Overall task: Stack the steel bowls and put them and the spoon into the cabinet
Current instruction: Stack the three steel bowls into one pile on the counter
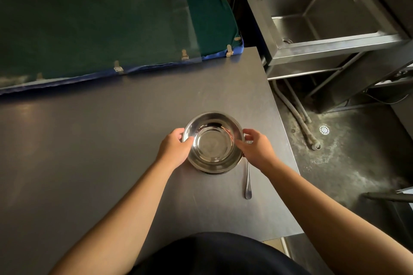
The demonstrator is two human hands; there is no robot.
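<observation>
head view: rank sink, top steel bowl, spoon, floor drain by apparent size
1. sink
2. top steel bowl
3. spoon, partly hidden by the right hand
4. floor drain, farther away, so true size is unsure

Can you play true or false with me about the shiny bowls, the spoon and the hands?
1. Both hands hold the stack of steel bowls. True: the left hand grips the left rim and the right hand the right rim.
2. The spoon is inside the top bowl. False: it lies on the dark counter, just right of the stack.
3. The top bowl is full of soup. False: it is empty and shiny.
4. A steel sink stands to the right, beyond the counter. True.
5. The bowls sit in the sink. False: they are on the counter, by its right edge.
</observation>
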